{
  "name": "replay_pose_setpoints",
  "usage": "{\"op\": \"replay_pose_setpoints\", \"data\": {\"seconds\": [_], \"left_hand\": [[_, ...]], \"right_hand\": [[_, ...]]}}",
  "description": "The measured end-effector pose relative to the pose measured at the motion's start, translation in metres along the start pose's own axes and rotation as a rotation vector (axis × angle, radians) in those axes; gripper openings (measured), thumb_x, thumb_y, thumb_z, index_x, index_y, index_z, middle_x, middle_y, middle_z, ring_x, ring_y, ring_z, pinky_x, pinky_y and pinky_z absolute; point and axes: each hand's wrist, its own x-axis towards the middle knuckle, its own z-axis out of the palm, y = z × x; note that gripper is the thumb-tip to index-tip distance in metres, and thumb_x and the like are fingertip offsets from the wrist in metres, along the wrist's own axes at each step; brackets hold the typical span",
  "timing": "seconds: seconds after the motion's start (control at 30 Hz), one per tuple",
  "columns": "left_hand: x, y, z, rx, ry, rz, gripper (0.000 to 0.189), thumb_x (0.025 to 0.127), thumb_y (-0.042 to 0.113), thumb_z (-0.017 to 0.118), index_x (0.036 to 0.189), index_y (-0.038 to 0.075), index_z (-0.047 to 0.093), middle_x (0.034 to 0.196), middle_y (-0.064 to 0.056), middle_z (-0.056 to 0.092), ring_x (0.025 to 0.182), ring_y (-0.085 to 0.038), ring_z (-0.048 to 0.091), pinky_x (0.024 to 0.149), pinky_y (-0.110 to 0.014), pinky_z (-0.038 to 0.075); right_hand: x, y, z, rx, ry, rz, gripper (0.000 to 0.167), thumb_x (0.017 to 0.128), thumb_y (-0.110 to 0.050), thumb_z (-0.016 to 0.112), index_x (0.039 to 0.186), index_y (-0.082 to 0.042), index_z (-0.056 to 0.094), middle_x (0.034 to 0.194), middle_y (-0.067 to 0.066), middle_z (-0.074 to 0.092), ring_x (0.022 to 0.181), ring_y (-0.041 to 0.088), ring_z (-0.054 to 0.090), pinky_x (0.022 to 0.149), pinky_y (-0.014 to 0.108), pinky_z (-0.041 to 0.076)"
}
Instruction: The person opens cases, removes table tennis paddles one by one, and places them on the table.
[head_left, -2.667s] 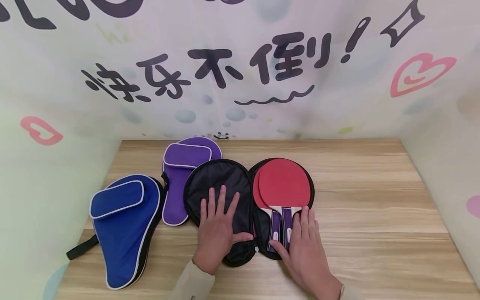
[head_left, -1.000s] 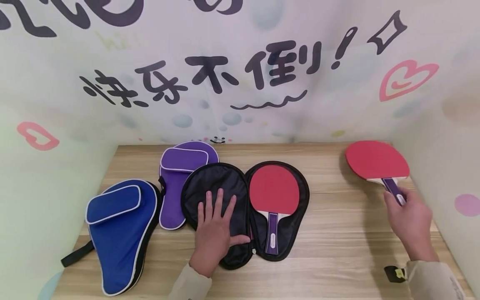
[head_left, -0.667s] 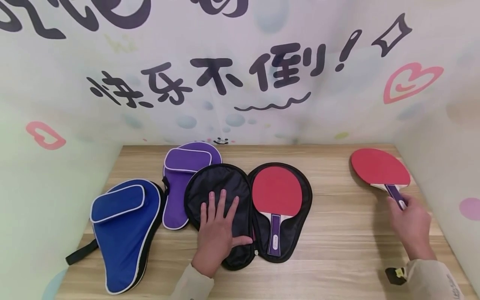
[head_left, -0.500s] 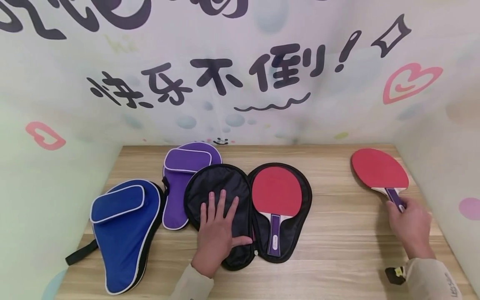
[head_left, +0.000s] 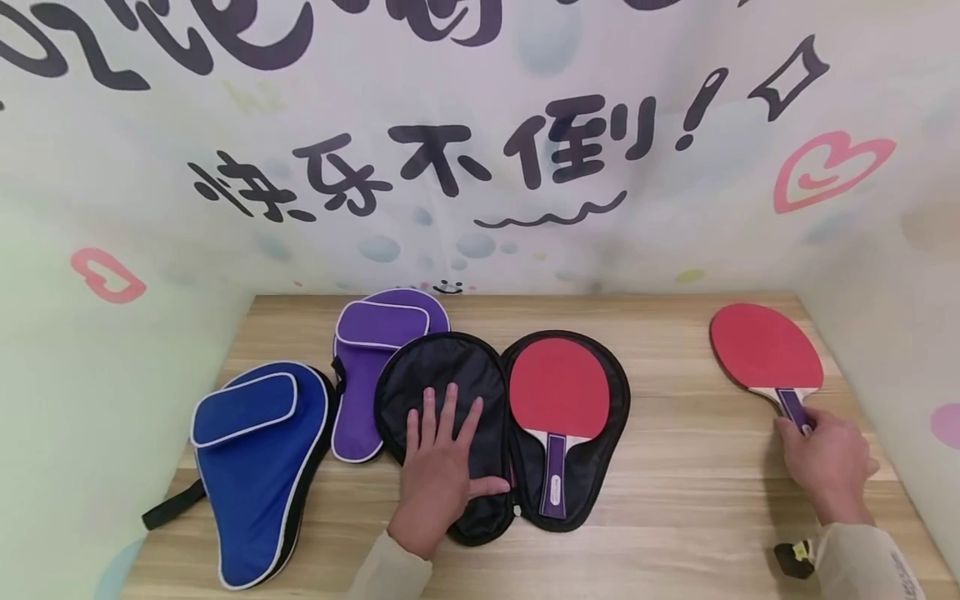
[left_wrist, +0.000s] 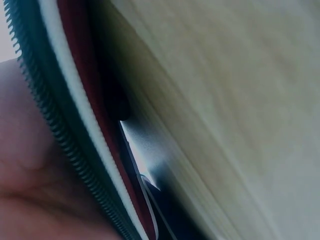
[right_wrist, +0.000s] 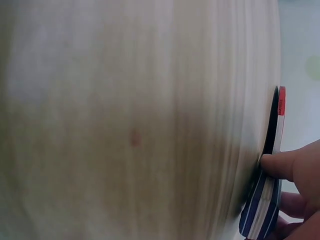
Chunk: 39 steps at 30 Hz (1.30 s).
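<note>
My right hand (head_left: 828, 462) grips the purple handle of a red table tennis paddle (head_left: 767, 346) at the far right of the table. In the right wrist view this paddle (right_wrist: 272, 145) shows edge-on, thumb on its handle, close over the wood. My left hand (head_left: 438, 487) lies flat with spread fingers on the black inner flap of an opened paddle case (head_left: 405, 392). A second red paddle (head_left: 558, 387) lies face up in the case's right half, handle toward me. The left wrist view shows the case's zipper edge (left_wrist: 60, 135) beside the palm.
A blue paddle case (head_left: 255, 475) with white piping and a black strap (head_left: 172, 504) lies at the left. Behind the open case, a purple case (head_left: 360, 383) is partly covered by its flap. Printed walls (head_left: 525, 250) border the wooden table (head_left: 675, 533) at back and sides.
One of two overlapping paddles has left the case, carried by my right hand to the far right, then lowered toward the table. My left hand has stayed on the flap.
</note>
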Motion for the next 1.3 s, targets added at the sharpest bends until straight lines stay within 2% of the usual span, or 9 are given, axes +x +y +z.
{"op": "replay_pose_setpoints", "data": {"seconds": [0.23, 0.33, 0.43, 0.53, 0.67, 0.8, 0.93, 1.07, 1.3], "left_hand": [[0.001, 0.000, 0.002, 0.002, 0.019, -0.004, 0.113, 0.070, 0.083, 0.067, 0.161, 0.030, 0.031, 0.173, -0.011, 0.014, 0.160, -0.041, 0.008, 0.128, -0.060, 0.017], [0.003, 0.000, 0.001, 0.002, 0.011, -0.001, 0.112, 0.070, 0.084, 0.066, 0.162, 0.030, 0.029, 0.173, -0.011, 0.013, 0.160, -0.041, 0.007, 0.128, -0.061, 0.016], [0.003, 0.000, 0.000, -0.001, -0.007, -0.006, 0.113, 0.070, 0.084, 0.066, 0.162, 0.030, 0.028, 0.174, -0.011, 0.011, 0.161, -0.041, 0.005, 0.128, -0.061, 0.014], [0.003, 0.000, 0.000, -0.002, -0.013, -0.006, 0.113, 0.070, 0.084, 0.066, 0.162, 0.030, 0.028, 0.174, -0.011, 0.011, 0.161, -0.041, 0.006, 0.128, -0.061, 0.014], [0.003, 0.001, -0.001, 0.001, -0.032, -0.011, 0.113, 0.071, 0.085, 0.064, 0.163, 0.031, 0.026, 0.174, -0.010, 0.009, 0.161, -0.041, 0.003, 0.129, -0.061, 0.013], [0.003, 0.001, 0.001, 0.011, -0.029, -0.010, 0.112, 0.072, 0.085, 0.063, 0.163, 0.031, 0.026, 0.174, -0.011, 0.010, 0.161, -0.041, 0.004, 0.129, -0.060, 0.014], [0.003, 0.002, 0.002, 0.017, -0.016, -0.002, 0.112, 0.072, 0.085, 0.063, 0.162, 0.030, 0.028, 0.173, -0.012, 0.013, 0.160, -0.042, 0.007, 0.128, -0.060, 0.017], [0.002, 0.003, 0.001, 0.012, -0.018, 0.002, 0.112, 0.072, 0.084, 0.064, 0.162, 0.030, 0.028, 0.173, -0.012, 0.013, 0.160, -0.042, 0.008, 0.128, -0.061, 0.016], [0.002, 0.002, 0.001, -0.006, -0.013, 0.001, 0.111, 0.072, 0.083, 0.066, 0.162, 0.029, 0.029, 0.173, -0.012, 0.013, 0.160, -0.041, 0.008, 0.128, -0.061, 0.016]], "right_hand": [[-0.005, -0.015, 0.005, 0.048, 0.024, 0.026, 0.065, 0.100, -0.025, 0.052, 0.146, 0.017, 0.035, 0.128, 0.042, 0.037, 0.116, 0.057, 0.031, 0.087, 0.069, 0.019], [-0.010, -0.027, 0.007, 0.056, 0.059, -0.013, 0.062, 0.099, -0.022, 0.052, 0.144, 0.018, 0.037, 0.132, 0.041, 0.036, 0.120, 0.057, 0.030, 0.089, 0.071, 0.019], [-0.020, -0.045, 0.017, 0.048, 0.113, -0.140, 0.053, 0.098, -0.021, 0.054, 0.136, 0.016, 0.050, 0.127, 0.039, 0.047, 0.115, 0.057, 0.040, 0.084, 0.070, 0.028], [-0.040, -0.068, 0.037, 0.087, 0.226, -0.343, 0.036, 0.096, -0.017, 0.062, 0.120, 0.010, 0.065, 0.109, 0.032, 0.063, 0.099, 0.050, 0.054, 0.075, 0.063, 0.037], [-0.075, -0.107, 0.065, 0.193, 0.333, -0.619, 0.017, 0.087, -0.008, 0.073, 0.099, 0.004, 0.070, 0.088, 0.021, 0.067, 0.082, 0.039, 0.060, 0.070, 0.052, 0.040], [-0.111, -0.144, 0.084, 0.210, 0.280, -0.765, 0.011, 0.082, -0.007, 0.078, 0.088, -0.006, 0.068, 0.079, 0.009, 0.066, 0.075, 0.028, 0.058, 0.068, 0.039, 0.036], [-0.141, -0.168, 0.092, 0.133, 0.141, -0.762, 0.015, 0.086, -0.017, 0.079, 0.080, -0.013, 0.066, 0.074, -0.002, 0.060, 0.074, 0.018, 0.052, 0.070, 0.031, 0.029], [-0.156, -0.177, 0.097, 0.044, 0.049, -0.733, 0.026, 0.089, -0.030, 0.078, 0.076, -0.013, 0.063, 0.070, -0.006, 0.055, 0.070, 0.014, 0.047, 0.069, 0.030, 0.028], [-0.166, -0.179, 0.107, -0.046, 0.018, -0.703, 0.045, 0.083, -0.047, 0.081, 0.073, -0.012, 0.055, 0.070, -0.002, 0.047, 0.068, 0.016, 0.043, 0.064, 0.032, 0.028]]}}
